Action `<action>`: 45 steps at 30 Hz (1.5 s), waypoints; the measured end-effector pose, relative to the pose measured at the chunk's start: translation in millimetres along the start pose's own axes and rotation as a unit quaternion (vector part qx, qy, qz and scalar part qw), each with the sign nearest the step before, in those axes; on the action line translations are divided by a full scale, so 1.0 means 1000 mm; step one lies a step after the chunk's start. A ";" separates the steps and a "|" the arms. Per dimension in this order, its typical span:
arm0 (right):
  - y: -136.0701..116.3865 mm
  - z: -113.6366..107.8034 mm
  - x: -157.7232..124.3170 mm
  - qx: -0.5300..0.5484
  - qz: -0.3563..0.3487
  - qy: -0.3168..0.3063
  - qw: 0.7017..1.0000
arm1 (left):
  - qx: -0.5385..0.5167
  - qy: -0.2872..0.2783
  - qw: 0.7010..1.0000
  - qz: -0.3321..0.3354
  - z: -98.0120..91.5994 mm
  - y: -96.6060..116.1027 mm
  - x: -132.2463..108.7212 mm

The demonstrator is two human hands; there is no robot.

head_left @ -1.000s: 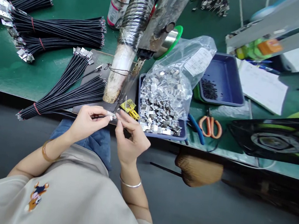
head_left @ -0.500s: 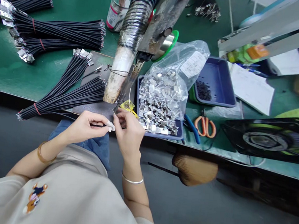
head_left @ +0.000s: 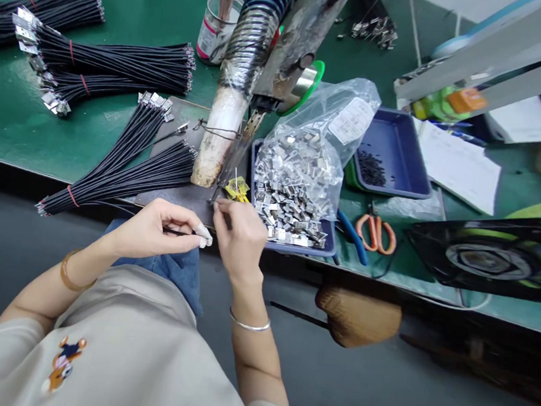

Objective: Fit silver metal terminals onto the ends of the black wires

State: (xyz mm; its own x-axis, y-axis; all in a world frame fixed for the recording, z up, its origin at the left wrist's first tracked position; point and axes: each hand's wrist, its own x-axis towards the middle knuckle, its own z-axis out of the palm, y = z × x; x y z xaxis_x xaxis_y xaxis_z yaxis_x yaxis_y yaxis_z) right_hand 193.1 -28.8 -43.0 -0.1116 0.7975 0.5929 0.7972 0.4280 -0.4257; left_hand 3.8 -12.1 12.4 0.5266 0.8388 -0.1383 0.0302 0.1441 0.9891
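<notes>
My left hand [head_left: 160, 232], with white covers on its fingertips, is closed round a black cable [head_left: 117, 206] that trails to the left. Just right of it and a little apart, my right hand [head_left: 242, 235] is pinched shut near the tip of a thin metal rod on an arm; what its fingertips hold is too small to tell. Behind my left hand, a tied bundle of black cables [head_left: 124, 179] lies across the edge of a dark board [head_left: 175, 197]. Close to my right hand stands a blue tray [head_left: 254, 163] with a plastic bag and loose metal connectors [head_left: 288, 214].
A taped hose [head_left: 224, 109] and a metal arm [head_left: 284, 57] hang down over the board. Blue-handled pliers [head_left: 353, 238], orange-handled scissors [head_left: 375, 233], a blue bin [head_left: 396, 158] and a black fan [head_left: 490, 256] lie to the right. More cable bundles [head_left: 121, 61] lie at left.
My hands have drawn slightly apart, the right one moving away from the left fingertips. The whole view has shifted a little.
</notes>
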 end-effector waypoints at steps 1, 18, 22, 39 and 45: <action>-0.003 -0.004 -0.002 0.034 0.029 0.025 0.999 | 0.005 0.015 1.000 0.001 0.002 0.001 0.001; -0.020 -0.016 -0.009 0.315 0.245 0.028 0.917 | -0.016 0.082 0.996 -0.040 0.022 -0.016 0.010; -0.022 -0.011 -0.013 0.245 0.191 0.074 0.948 | -0.013 0.100 0.994 -0.031 0.023 -0.018 0.013; -0.018 -0.005 -0.005 0.138 0.064 0.088 0.984 | -0.013 0.184 0.983 0.005 0.024 -0.016 0.030; -0.021 -0.009 -0.001 0.133 0.059 0.094 0.985 | -0.024 0.178 0.984 0.008 0.023 -0.008 0.030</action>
State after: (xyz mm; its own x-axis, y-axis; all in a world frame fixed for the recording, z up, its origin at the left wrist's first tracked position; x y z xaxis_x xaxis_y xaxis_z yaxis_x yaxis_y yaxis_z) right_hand 181.8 -42.4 -28.6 0.1038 0.7658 0.6347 0.6121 0.4538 -0.6476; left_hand 38.8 -0.5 1.4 0.1956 0.9705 -0.1410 -0.0200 0.1477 0.9888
